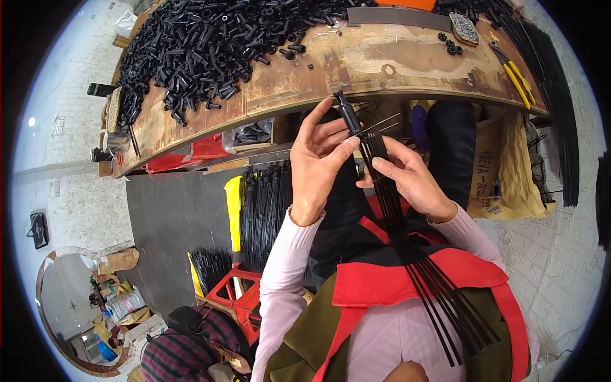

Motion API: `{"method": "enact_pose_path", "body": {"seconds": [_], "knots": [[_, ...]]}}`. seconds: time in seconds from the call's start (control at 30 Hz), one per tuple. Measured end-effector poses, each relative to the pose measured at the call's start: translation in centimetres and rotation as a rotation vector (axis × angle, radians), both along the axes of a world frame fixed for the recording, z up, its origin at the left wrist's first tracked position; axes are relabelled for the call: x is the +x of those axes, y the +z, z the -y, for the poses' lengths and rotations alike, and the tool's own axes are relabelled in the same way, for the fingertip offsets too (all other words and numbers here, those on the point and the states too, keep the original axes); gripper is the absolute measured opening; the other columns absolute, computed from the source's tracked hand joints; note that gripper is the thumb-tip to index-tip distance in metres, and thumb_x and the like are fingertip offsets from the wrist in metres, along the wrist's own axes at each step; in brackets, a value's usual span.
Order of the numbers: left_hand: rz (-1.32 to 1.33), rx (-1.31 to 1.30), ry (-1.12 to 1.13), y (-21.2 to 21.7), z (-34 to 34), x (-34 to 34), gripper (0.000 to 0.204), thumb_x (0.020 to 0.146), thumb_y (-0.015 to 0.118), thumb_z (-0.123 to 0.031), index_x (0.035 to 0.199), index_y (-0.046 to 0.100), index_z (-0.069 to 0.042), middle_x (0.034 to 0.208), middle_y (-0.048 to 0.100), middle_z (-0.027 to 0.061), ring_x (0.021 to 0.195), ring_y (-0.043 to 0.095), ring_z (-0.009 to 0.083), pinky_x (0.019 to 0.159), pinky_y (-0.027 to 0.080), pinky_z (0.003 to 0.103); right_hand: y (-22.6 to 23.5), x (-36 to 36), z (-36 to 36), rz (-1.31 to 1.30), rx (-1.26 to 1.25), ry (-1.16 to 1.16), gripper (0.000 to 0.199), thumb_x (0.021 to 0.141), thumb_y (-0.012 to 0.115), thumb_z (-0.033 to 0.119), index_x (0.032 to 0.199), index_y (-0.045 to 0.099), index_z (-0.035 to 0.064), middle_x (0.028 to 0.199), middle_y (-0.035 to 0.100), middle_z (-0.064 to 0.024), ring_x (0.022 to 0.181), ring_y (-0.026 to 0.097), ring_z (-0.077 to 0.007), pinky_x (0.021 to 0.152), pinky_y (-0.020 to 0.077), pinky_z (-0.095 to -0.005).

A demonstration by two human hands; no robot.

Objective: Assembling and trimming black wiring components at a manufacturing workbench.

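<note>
My left hand grips a black plastic umbrella runner, a tube with a flared end, between thumb and fingers. It stands tilted just in front of the table edge. In my right hand is a bundle of thin black umbrella ribs. Their upper ends meet the lower end of the runner; whether each is fastened there I cannot tell. The ribs fan out downward over my lap and red apron. Two or three thin bare wires stick out to the right of the joint.
A large heap of black runners covers the left of the wooden table. Yellow-handled pliers and a black rib bundle lie at the right. Below left, more ribs stand by a red plastic stool.
</note>
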State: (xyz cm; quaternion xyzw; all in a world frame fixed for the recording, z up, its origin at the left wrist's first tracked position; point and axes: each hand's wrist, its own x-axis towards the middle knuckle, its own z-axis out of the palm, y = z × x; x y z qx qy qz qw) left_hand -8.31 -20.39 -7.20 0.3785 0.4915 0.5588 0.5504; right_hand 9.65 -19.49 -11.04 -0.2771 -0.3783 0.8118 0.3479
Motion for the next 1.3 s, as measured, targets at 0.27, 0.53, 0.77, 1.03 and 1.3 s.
{"method": "enact_pose_path", "body": {"seconds": [0.27,0.53,0.77,1.03,1.3], "knots": [[0.003,0.085,0.074,-1.1,-0.3,0.7,0.057,0.08,0.075,0.004,0.131,0.049,0.0,0.114,0.065,0.0169,0.103,0.065,0.0208,0.09,0.053,0.031,-0.1,0.6,-0.7,-0.006,-0.002,0.008,0.033,0.1,0.051,0.008,0.132,0.048,-0.0005,0.107,0.058,-0.0037,0.09,0.062,-0.0126,0.089,0.0565,-0.0406],[0.001,0.124,0.039,-3.2,-0.3,0.1,0.015,0.082,0.072,0.007,0.095,0.066,0.003,0.113,0.065,0.0141,0.097,0.064,0.0136,0.086,0.053,0.026,-0.4,0.5,-0.5,0.002,0.0,-0.002,0.033,0.1,0.051,0.007,0.132,0.048,-0.0007,0.106,0.058,-0.0038,0.089,0.062,-0.0125,0.089,0.0567,-0.0411],[0.023,0.111,0.103,-1.7,0.0,0.9,0.026,0.08,0.075,0.007,0.098,0.058,0.0,0.111,0.064,0.0133,0.096,0.065,0.014,0.085,0.053,0.025,-0.3,0.5,-0.4,0.01,0.011,-0.013,0.033,0.1,0.05,0.007,0.132,0.048,-0.0008,0.107,0.058,-0.0038,0.089,0.062,-0.0128,0.089,0.0568,-0.0408],[-0.047,0.068,0.051,-1.3,0.1,-0.1,0.026,0.079,0.073,0.009,0.095,0.056,-0.002,0.117,0.062,0.016,0.105,0.066,0.0223,0.092,0.052,0.03,0.0,0.5,-0.4,-0.004,0.01,0.008,0.033,0.1,0.05,0.007,0.132,0.048,-0.0009,0.107,0.057,-0.0035,0.09,0.062,-0.0122,0.09,0.0564,-0.0414],[-0.104,0.099,0.067,-1.9,0.0,0.5,0.019,0.079,0.075,0.006,0.09,0.06,0.0,0.111,0.064,0.0109,0.095,0.064,0.0128,0.085,0.053,0.027,0.2,0.5,-0.4,0.019,0.006,0.006,0.033,0.1,0.051,0.008,0.132,0.048,-0.0004,0.104,0.056,-0.0023,0.089,0.061,-0.0109,0.089,0.0568,-0.0408]]}}
